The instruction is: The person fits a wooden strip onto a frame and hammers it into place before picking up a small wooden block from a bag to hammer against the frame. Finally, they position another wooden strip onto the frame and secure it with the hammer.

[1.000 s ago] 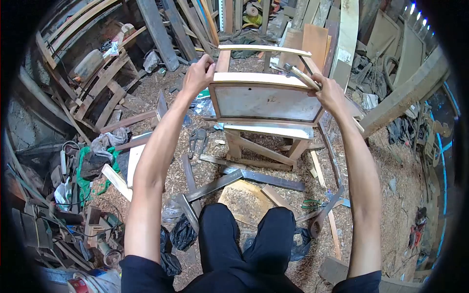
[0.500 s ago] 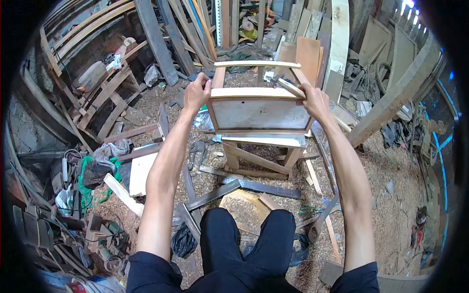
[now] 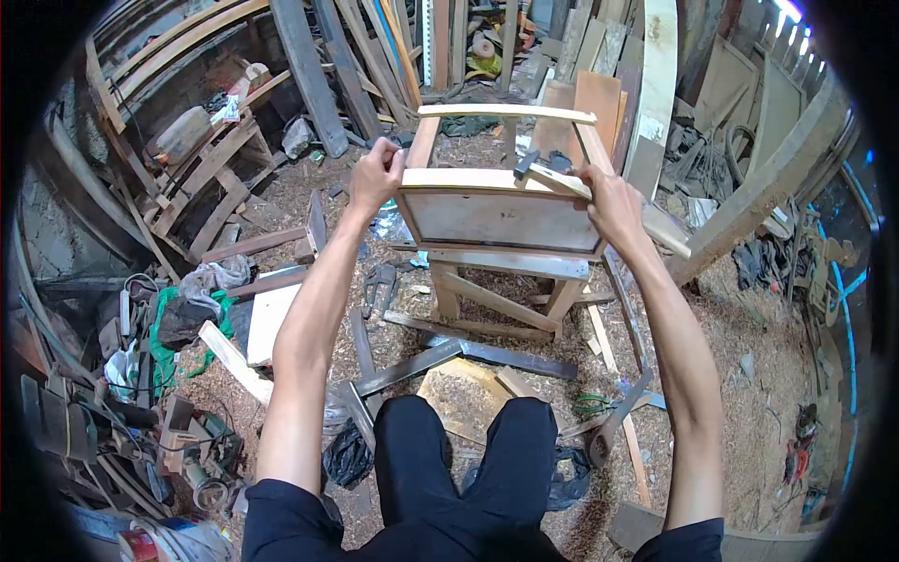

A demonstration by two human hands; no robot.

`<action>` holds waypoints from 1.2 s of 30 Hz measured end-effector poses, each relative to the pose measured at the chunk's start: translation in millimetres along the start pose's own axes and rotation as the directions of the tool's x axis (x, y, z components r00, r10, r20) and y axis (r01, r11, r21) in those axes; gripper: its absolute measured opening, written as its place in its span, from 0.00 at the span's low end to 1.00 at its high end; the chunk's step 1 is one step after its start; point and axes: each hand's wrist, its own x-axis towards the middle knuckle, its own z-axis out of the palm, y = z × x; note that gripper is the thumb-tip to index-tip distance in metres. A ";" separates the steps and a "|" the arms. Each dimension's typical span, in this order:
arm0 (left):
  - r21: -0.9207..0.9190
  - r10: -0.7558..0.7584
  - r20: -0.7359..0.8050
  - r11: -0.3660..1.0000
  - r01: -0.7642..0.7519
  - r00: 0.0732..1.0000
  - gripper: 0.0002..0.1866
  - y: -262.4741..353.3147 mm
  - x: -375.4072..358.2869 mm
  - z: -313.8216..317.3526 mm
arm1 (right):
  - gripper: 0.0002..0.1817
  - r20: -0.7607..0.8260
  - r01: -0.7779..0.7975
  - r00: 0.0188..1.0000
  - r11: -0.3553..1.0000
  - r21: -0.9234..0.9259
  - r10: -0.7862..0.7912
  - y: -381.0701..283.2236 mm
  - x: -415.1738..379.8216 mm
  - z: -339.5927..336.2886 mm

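Observation:
A wooden frame with a pale inset panel [image 3: 501, 220] is held up at the front edge of a small wooden bench [image 3: 506, 266]. Its side rails run away from me to a thin far crossbar [image 3: 510, 112]. My left hand [image 3: 375, 178] is closed around the near left corner. At the near right corner, my right hand [image 3: 614, 204] is closed on the handle of a hammer [image 3: 554, 178] and also rests against the frame. The hammer's dark head points left, over the frame's top rail. The fingers of my right hand are partly hidden behind the frame.
Wood shavings and offcuts cover the floor. Dark wooden bars [image 3: 515, 362] lie before my knees, with a wooden spoon-shaped piece [image 3: 607, 438] to the right. Planks [image 3: 318, 84] lean at the back. A slanted post [image 3: 758, 183] stands right; tools and cables [image 3: 201, 468] lie left.
The frame has shifted slightly right and tilted, its right end lower. The hammer has turned with my right hand, so its head shows more clearly above the top rail. Both hands keep their hold.

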 end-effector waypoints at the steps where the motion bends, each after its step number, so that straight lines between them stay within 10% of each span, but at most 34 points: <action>1: 0.015 0.015 0.030 1.000 -0.015 0.999 0.08 3.6 0.8 3.2 | 0.17 0.016 -0.035 0.999 0.999 0.016 0.034 4.7 -7.3 1.7; 11: 0.118 -0.024 0.151 0.993 0.006 0.988 0.08 34.8 -8.2 9.4 | 0.22 0.190 -0.220 0.963 0.964 0.150 0.190 27.9 -10.7 -8.7; 21: 0.093 0.014 0.160 0.995 -0.029 0.987 0.10 16.2 -0.8 12.7 | 0.15 0.165 -0.035 0.986 0.913 0.407 -0.036 -36.3 34.2 -3.9; 30: 0.134 -0.056 0.167 0.990 0.033 0.984 0.11 21.5 -6.6 8.1 | 0.16 0.348 -0.396 0.903 0.805 0.442 0.253 -131.1 67.9 50.9; 34: 0.050 -0.059 0.197 0.997 0.050 0.979 0.12 20.6 -1.6 -0.1 | 0.18 0.453 -0.453 0.850 0.811 0.369 0.269 -125.6 72.8 53.6; 36: -0.391 -0.192 0.229 0.880 0.271 0.954 0.11 20.4 7.0 -7.6 | 0.19 0.461 -0.429 0.852 0.836 0.341 0.249 -126.5 75.1 48.7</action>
